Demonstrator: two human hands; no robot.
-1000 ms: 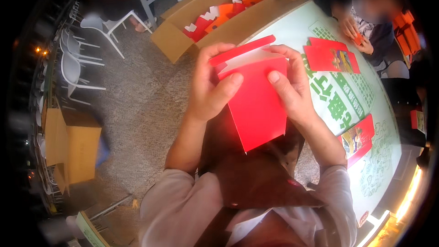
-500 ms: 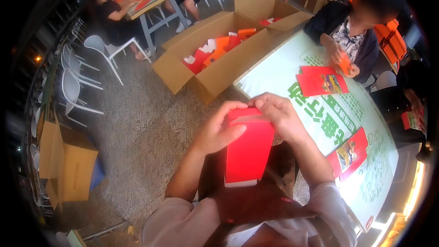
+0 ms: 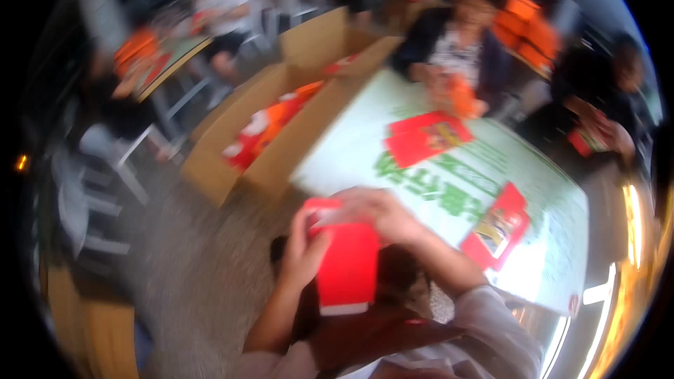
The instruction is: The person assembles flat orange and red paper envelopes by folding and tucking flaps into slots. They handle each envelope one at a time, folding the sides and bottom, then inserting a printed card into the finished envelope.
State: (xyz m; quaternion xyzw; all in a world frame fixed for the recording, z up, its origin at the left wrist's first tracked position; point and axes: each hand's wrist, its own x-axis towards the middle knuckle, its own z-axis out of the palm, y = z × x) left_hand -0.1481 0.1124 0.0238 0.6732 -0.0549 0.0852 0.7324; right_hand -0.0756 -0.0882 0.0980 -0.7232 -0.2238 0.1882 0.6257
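One red box (image 3: 347, 267) is up off the surface (image 3: 337, 144), btwn L hand (image 3: 303, 251) and R hand (image 3: 385, 212), in front of the brown apron (image 3: 379, 344). It's tilted a bit, w/ pale card showing at its top end and a pale strip along the bottom edge.

L fingers are closed round the box's left side, thumb on the front face, opened only approx. as wide as the box. R fingers are bent over the top right corner, touching the upper end; pic's blurred, so can't tell if they pinch a flap or just press.

Surface is white w/ green print, ahead & to the right. On it: 1 flat red carton (image 3: 421, 142) nr the far side, plus another red carton (image 3: 498, 228) nr the right, w/ a picture panel, the two well apart. Left of the surface, just beside it, is a big cardboard box (image 3: 305, 133), flaps up, w/ red & orange pieces (image 3: 274, 123) inside.

Across the surface, a co-worker (image 3: 456, 49) has an orange piece (image 3: 461, 97) in hand. Far right, another person (image 3: 590, 91) holds a small red item (image 3: 581, 143); details too blurred.
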